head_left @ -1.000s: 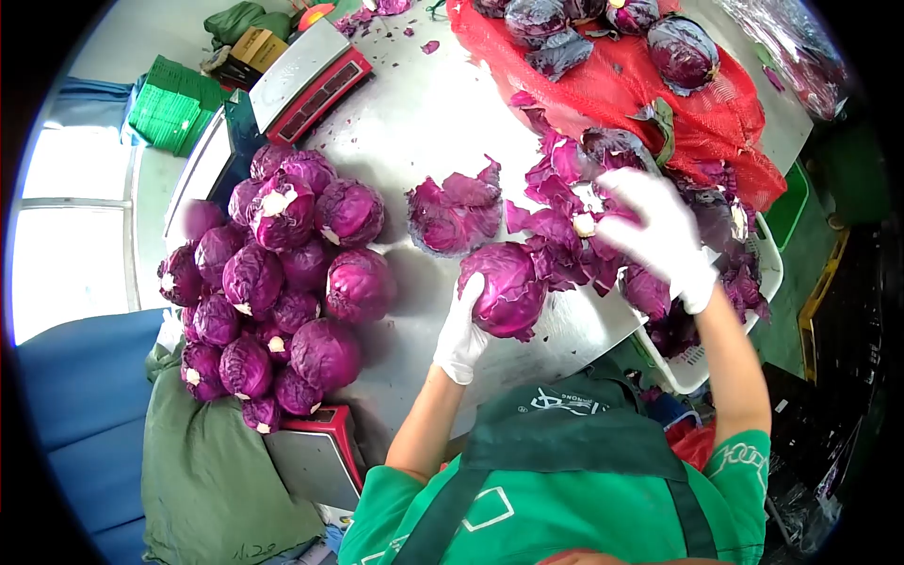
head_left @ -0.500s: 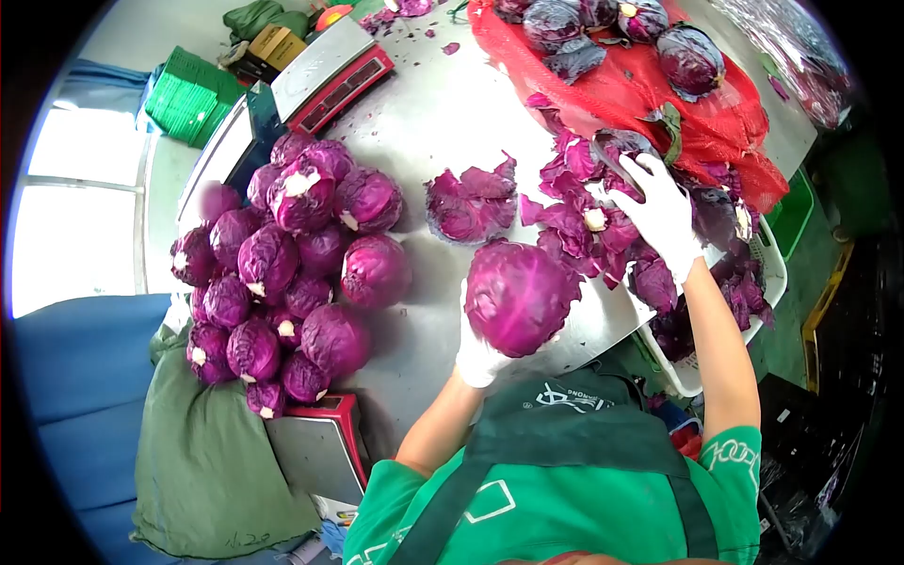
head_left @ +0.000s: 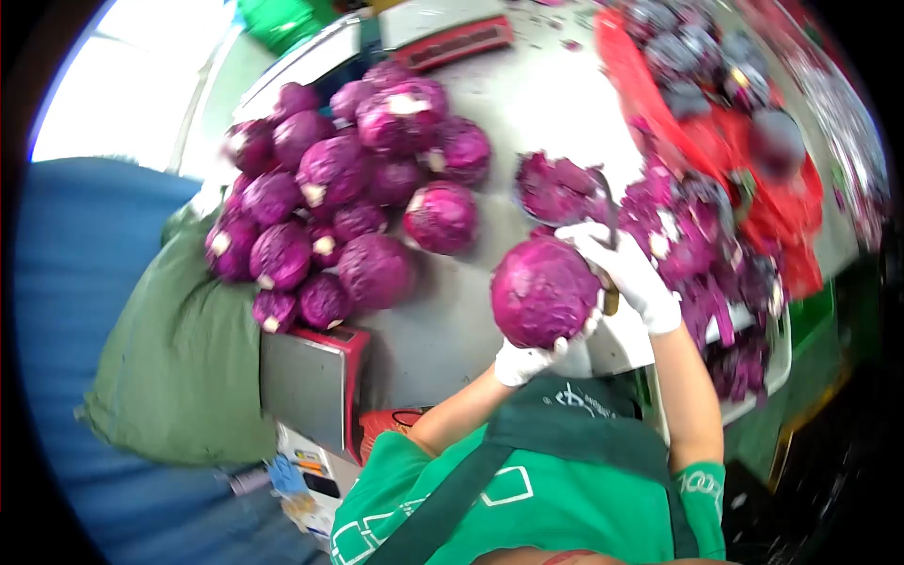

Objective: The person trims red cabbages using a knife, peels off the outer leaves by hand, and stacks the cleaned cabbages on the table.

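Note:
A peeled red cabbage rests in my gloved left hand, whose fingers curl under its lower side. My gloved right hand is at the cabbage's right side, closed round a knife with a dark blade that points up and away. Just beyond the cabbage lies a cupped piece of outer leaves. Loose purple leaves are heaped to the right of my right hand.
Many trimmed cabbages are piled at the left of the metal table. Scales stand behind them, another in front. Untrimmed cabbages lie on red netting at the back right. A white basket holds leaves.
The view has swung, shifting the table's contents rightward. My right hand has come from the leaves to the cabbage and now holds a knife. My left hand has moved under the cabbage.

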`<state>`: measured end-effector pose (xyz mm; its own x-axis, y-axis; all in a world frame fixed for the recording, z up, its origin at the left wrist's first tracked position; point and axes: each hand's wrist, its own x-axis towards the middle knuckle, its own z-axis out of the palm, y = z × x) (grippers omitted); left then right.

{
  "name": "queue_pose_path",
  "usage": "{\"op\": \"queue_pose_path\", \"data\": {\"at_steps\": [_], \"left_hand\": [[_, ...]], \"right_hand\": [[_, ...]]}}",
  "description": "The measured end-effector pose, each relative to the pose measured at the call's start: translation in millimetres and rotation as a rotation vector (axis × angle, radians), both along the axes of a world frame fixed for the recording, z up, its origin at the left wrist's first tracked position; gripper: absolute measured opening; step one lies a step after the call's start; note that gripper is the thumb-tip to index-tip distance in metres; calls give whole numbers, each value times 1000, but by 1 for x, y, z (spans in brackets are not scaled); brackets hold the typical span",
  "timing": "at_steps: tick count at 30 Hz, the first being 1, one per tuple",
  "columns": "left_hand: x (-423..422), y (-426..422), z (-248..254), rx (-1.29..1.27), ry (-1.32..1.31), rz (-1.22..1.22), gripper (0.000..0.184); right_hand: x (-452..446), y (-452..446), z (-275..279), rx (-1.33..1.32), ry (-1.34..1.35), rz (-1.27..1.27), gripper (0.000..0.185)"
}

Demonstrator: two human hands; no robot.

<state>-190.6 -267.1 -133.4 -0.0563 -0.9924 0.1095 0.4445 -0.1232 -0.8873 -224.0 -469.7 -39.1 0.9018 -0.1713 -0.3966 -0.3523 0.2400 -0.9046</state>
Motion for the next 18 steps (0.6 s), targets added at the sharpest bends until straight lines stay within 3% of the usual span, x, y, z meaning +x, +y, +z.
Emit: {"op": "queue_pose_path", "data": {"at_steps": [2,4,5,7,10,12,14,16,18], "left_hand": [[7,11,-3,104,-290,238,73],[17,23,18,152,-338,295,82],[18,31,9,193,-415,347,82],[22,42,20,174,-381,373,83],[23,52,30,61,-293,366,82],[21,60,19,16,-235,442,90],[23,68,11,-11,-217,453,83],[26,76,-2,-75,-289,652,78],[46,87,2,-174,-341,753,79]], "right_hand": [[0,19,8,-6,-48,-125,34],[-4,38,-26,-142,-440,-160,41],[-4,47,-18,-219,-406,-98,42],[1,59,-17,-237,-368,-59,41],[26,78,-22,-243,-496,-139,18],[40,90,-15,-265,-483,-134,6],[54,101,-9,-236,-305,-112,12],[72,99,-38,272,-258,-79,17],[78,103,-65,257,-37,-241,18]]}}
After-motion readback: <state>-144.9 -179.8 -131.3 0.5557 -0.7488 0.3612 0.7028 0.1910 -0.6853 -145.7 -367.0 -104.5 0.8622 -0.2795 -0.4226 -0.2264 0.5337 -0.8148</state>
